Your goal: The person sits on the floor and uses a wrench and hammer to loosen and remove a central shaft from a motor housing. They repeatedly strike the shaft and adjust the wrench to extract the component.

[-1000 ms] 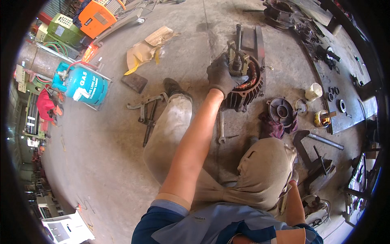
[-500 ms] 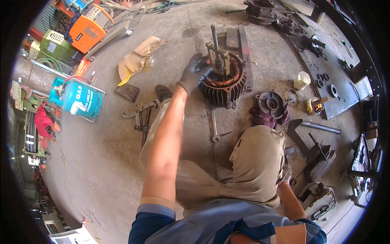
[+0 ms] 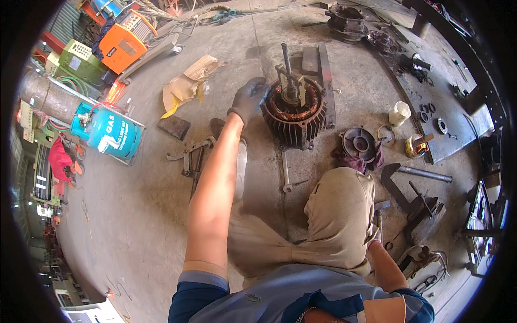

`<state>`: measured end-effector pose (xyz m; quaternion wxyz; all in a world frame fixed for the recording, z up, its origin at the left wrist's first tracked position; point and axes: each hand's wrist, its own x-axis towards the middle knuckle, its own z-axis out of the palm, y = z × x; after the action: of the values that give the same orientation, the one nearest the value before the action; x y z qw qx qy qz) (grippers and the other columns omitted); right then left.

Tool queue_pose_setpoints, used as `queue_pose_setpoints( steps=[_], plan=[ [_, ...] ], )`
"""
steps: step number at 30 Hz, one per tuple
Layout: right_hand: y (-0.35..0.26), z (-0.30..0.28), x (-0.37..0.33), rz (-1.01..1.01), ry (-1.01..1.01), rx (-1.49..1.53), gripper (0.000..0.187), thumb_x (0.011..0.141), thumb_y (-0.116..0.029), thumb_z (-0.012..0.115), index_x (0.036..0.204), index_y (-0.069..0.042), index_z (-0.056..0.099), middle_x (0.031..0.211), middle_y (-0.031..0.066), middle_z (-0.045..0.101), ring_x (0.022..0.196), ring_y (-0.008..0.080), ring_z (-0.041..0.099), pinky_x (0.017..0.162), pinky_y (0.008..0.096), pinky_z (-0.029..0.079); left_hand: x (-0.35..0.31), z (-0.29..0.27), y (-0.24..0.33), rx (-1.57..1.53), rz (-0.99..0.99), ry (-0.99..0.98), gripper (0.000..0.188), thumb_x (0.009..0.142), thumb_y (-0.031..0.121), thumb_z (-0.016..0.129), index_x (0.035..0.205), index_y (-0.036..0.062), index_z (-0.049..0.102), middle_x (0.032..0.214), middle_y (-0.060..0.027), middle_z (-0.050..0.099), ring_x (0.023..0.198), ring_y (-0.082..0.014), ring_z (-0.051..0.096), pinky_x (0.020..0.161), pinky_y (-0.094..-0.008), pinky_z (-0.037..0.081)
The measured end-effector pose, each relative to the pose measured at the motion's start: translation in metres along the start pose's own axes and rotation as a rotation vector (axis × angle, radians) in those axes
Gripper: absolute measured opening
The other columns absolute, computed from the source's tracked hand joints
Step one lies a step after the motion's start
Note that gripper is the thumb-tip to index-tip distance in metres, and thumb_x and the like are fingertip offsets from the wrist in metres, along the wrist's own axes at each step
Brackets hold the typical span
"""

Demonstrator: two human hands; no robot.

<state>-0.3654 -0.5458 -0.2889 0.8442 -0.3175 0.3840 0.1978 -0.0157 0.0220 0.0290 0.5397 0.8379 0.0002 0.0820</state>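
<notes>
The electric motor stator (image 3: 293,126), a dark finned housing with a ring of copper windings, stands upright on the floor ahead. A metal puller (image 3: 291,89) with a tall upright bolt sits at its centre. My left hand (image 3: 247,101), in a dark glove, hovers just left of the housing; its fingers are loosely bent and apart, with a bluish smear at their tips. Beside my right knee, my right hand (image 3: 375,234) is partly hidden by the trouser leg. It grips the handle of a hammer (image 3: 382,205), whose head shows above it.
A wrench (image 3: 285,172) lies before the housing, with a round end cover (image 3: 359,145) on a rag to its right. A jaw puller (image 3: 189,159) and cardboard (image 3: 188,83) lie left. Further left stands a teal gas cylinder (image 3: 112,132). A steel bar (image 3: 423,173) lies right.
My left hand has drawn back leftward from the top of the housing. The hammer now shows more clearly above my right hand. The view has shifted slightly.
</notes>
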Motion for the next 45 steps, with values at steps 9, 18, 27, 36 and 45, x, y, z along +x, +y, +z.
queue_pose_setpoints(
  steps=[9, 18, 27, 36, 45],
  plan=[
    [-0.034, 0.035, 0.005, -0.938, 0.369, -1.984, 0.026, 0.096, -0.028, 0.06, 0.111, -0.012, 0.072, 0.108, 0.0188, 0.073, 0.1, 0.0403, 0.069, 0.084, 0.0485, 0.054, 0.017, -0.026, 0.01, -0.119, 0.167, -0.055, 0.034, 0.106, 0.016, 0.059, 0.136, 0.0009, 0.062, 0.133, -0.0073, 0.066, 0.12, -0.0155, 0.063, 0.104, -0.031, 0.049],
    [-0.082, 0.126, 0.058, -0.76, 0.511, -2.121, 0.026, 0.095, -0.032, 0.061, 0.108, -0.014, 0.075, 0.107, 0.0179, 0.073, 0.102, 0.0342, 0.072, 0.083, 0.0466, 0.057, -0.003, -0.055, -0.018, 0.122, 0.033, -0.016, 0.033, 0.103, 0.012, 0.064, 0.133, -0.0013, 0.063, 0.126, -0.0059, 0.067, 0.113, -0.0135, 0.062, 0.1, -0.0282, 0.051],
    [-0.096, 0.097, 0.115, -0.549, 0.171, -2.357, 0.032, 0.095, -0.027, 0.058, 0.113, -0.004, 0.072, 0.106, 0.0229, 0.074, 0.102, 0.041, 0.071, 0.084, 0.0513, 0.055, -0.025, -0.103, 0.018, 0.272, 0.139, 0.123, 0.034, 0.1, 0.019, 0.071, 0.128, 0.0023, 0.065, 0.112, -0.0051, 0.073, 0.099, -0.0113, 0.067, 0.089, -0.0273, 0.054],
    [-0.106, 0.19, -0.01, -0.667, -0.048, -1.051, 0.028, 0.101, -0.013, 0.06, 0.128, -0.006, 0.066, 0.09, 0.0021, 0.069, 0.072, 0.013, 0.064, 0.06, 0.0312, 0.051, -0.026, -0.008, 0.094, 0.278, 0.336, 0.061, 0.076, 0.085, 0.039, 0.086, 0.142, 0.0006, 0.053, 0.141, -0.0198, 0.061, 0.133, -0.0304, 0.057, 0.115, -0.0423, 0.044],
    [-0.216, 0.501, -0.093, -1.227, -0.531, -1.31, 0.029, 0.104, -0.012, 0.056, 0.128, 0.001, 0.067, 0.104, 0.0042, 0.07, 0.094, 0.0117, 0.061, 0.085, 0.0293, 0.051, -0.001, 0.054, 0.105, 0.149, 0.473, 0.368, 0.073, 0.084, 0.046, 0.083, 0.133, -0.0037, 0.059, 0.13, -0.0254, 0.065, 0.12, -0.0361, 0.064, 0.101, -0.0424, 0.052]
  ],
)
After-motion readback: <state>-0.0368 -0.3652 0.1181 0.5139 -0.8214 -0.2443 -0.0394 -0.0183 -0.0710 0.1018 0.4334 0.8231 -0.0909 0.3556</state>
